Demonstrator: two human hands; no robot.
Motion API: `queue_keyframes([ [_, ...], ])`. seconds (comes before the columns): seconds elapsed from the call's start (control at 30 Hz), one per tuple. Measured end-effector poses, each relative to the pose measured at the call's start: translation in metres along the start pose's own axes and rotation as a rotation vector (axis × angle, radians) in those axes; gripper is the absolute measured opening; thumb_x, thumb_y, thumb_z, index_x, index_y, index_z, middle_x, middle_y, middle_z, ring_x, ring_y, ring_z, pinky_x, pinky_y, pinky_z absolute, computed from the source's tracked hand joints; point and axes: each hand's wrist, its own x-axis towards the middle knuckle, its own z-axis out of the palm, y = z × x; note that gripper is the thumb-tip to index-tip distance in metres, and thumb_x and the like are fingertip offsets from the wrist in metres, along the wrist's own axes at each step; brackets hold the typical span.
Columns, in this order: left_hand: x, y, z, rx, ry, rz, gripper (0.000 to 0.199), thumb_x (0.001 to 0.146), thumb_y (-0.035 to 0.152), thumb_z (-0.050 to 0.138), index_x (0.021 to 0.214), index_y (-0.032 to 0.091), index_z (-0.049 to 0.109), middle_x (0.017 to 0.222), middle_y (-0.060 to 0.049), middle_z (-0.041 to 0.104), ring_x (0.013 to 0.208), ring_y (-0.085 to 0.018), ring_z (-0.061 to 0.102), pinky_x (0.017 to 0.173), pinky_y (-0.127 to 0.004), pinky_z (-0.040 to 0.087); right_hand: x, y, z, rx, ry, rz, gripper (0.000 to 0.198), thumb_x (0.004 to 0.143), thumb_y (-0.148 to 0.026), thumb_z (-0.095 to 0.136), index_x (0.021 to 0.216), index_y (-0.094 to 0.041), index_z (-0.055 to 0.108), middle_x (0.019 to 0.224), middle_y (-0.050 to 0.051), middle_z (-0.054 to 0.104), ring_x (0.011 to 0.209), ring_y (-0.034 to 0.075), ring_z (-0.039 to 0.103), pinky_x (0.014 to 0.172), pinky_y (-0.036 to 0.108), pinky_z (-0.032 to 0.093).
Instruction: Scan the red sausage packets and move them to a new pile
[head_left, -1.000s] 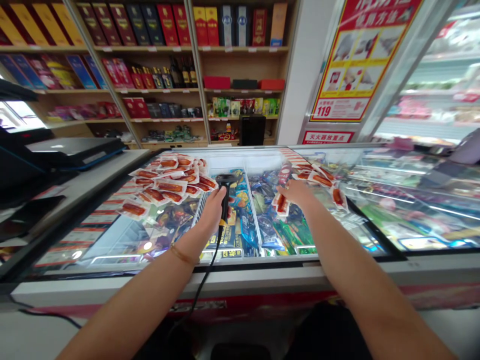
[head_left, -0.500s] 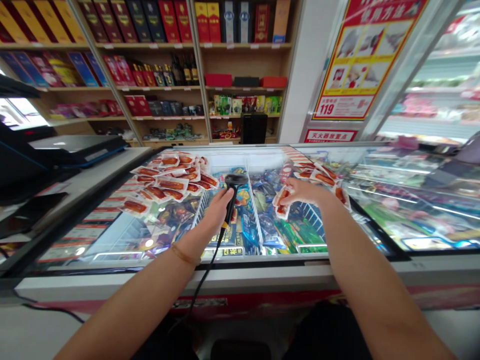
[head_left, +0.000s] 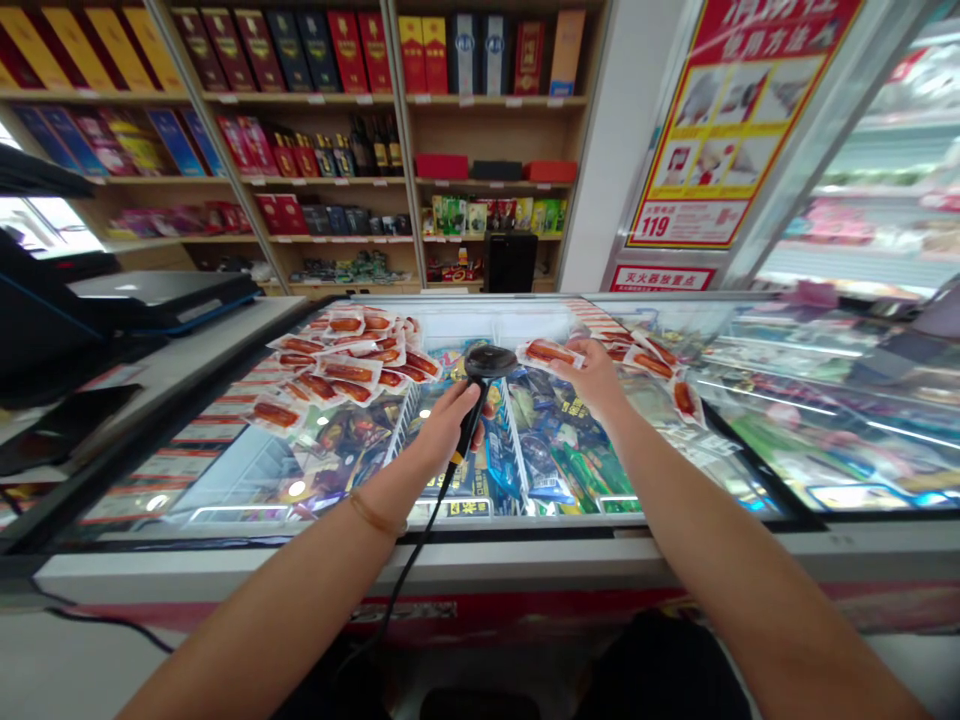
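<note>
My left hand [head_left: 450,425] is wrapped round the handle of a black barcode scanner [head_left: 487,362], whose cable hangs down past the freezer's front edge. In my right hand [head_left: 592,375] is a packaged sausage [head_left: 551,352], pinched at its right end and held just right of the scanner's head. A pile of packaged sausages [head_left: 349,370] lies on the freezer's glass top to the left. Several more sausage packs [head_left: 651,362] lie on the glass to the right, behind and beside my right hand.
Under the glass of the chest freezer [head_left: 525,535], white wire baskets hold bagged frozen goods. A counter with a flat dark device [head_left: 165,298] stands at the left. Shelves [head_left: 495,100] of boxes and bottles line the back. A red-and-yellow poster [head_left: 705,150] hangs at right.
My right hand has moved left and away from me, and the sausage pack in it has turned from upright to lying level near the scanner. The scanner's head has shifted slightly right.
</note>
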Motion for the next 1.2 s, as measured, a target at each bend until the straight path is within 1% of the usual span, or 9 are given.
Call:
queue_keyframes([
  [0.1,-0.003,0.000,0.003,0.038,-0.062,0.014,0.038,0.079,0.053,0.058,0.089,0.018,0.050,0.072,0.001,0.059,0.041,-0.007,0.049,0.036,-0.021,0.036,-0.004,-0.008,0.005,-0.004,0.034,-0.053,0.036,0.065,-0.040,0.068,0.092,-0.021,0.056,0.082,0.000,0.060,0.068,0.017,0.054,0.068,0.034,0.045],
  [0.2,-0.006,0.000,0.005,0.057,-0.088,0.036,0.037,0.079,0.052,0.058,0.089,0.018,0.050,0.073,0.001,0.059,0.042,-0.007,0.050,0.037,-0.020,0.036,-0.006,-0.014,0.005,-0.003,0.043,-0.064,0.034,0.067,-0.041,0.066,0.092,-0.021,0.054,0.082,0.000,0.059,0.068,0.017,0.053,0.067,0.033,0.044],
  [0.33,-0.006,-0.001,0.004,0.038,-0.082,0.061,0.037,0.080,0.051,0.058,0.096,0.018,0.051,0.073,0.001,0.058,0.043,-0.007,0.050,0.038,-0.020,0.036,-0.008,-0.021,0.003,-0.050,0.055,-0.063,0.034,0.068,-0.041,0.064,0.092,-0.021,0.052,0.085,0.002,0.060,0.072,0.019,0.054,0.070,0.033,0.043],
  [0.43,-0.007,0.000,0.005,0.026,-0.074,0.066,0.037,0.080,0.050,0.058,0.099,0.018,0.052,0.073,0.001,0.059,0.044,-0.008,0.050,0.038,-0.021,0.037,-0.010,-0.026,0.001,-0.110,0.034,-0.068,0.032,0.069,-0.041,0.063,0.092,-0.021,0.052,0.088,0.003,0.061,0.076,0.019,0.054,0.072,0.033,0.043],
  [0.67,-0.008,0.002,0.005,0.015,-0.079,0.064,0.037,0.078,0.051,0.060,0.095,0.018,0.053,0.073,0.000,0.059,0.043,-0.007,0.048,0.038,-0.020,0.036,-0.012,-0.028,0.002,-0.113,0.029,-0.091,0.031,0.069,-0.042,0.062,0.089,-0.022,0.051,0.089,0.003,0.060,0.081,0.020,0.055,0.073,0.032,0.043],
  [0.87,-0.007,0.000,0.004,0.013,-0.094,0.069,0.039,0.078,0.052,0.059,0.098,0.019,0.052,0.073,0.001,0.059,0.043,-0.007,0.049,0.038,-0.021,0.036,-0.011,-0.027,0.004,-0.085,0.013,-0.085,0.030,0.069,-0.041,0.063,0.089,-0.021,0.051,0.085,0.002,0.059,0.073,0.018,0.053,0.069,0.032,0.042],
  [0.97,-0.007,0.000,0.005,0.005,-0.088,0.060,0.040,0.077,0.053,0.061,0.096,0.018,0.051,0.073,0.001,0.059,0.042,-0.007,0.050,0.038,-0.021,0.036,-0.012,-0.026,0.005,-0.064,0.021,-0.088,0.030,0.070,-0.040,0.063,0.089,-0.021,0.052,0.086,0.002,0.060,0.074,0.018,0.054,0.071,0.032,0.043],
  [1.07,-0.007,0.000,0.006,-0.004,-0.051,0.052,0.043,0.075,0.055,0.062,0.094,0.018,0.050,0.072,0.002,0.058,0.041,-0.007,0.049,0.037,-0.021,0.035,-0.013,-0.021,0.006,-0.057,0.025,-0.064,0.032,0.069,-0.041,0.064,0.091,-0.021,0.052,0.088,0.003,0.060,0.075,0.019,0.055,0.073,0.033,0.044],
  [1.2,-0.008,0.012,0.006,-0.038,0.130,0.021,0.043,0.074,0.058,0.061,0.088,0.019,0.048,0.070,0.003,0.058,0.038,-0.007,0.047,0.035,-0.021,0.034,-0.014,-0.017,0.012,-0.069,0.047,0.010,0.035,0.068,-0.044,0.064,0.091,-0.021,0.052,0.087,0.003,0.060,0.072,0.020,0.055,0.072,0.036,0.045],
])
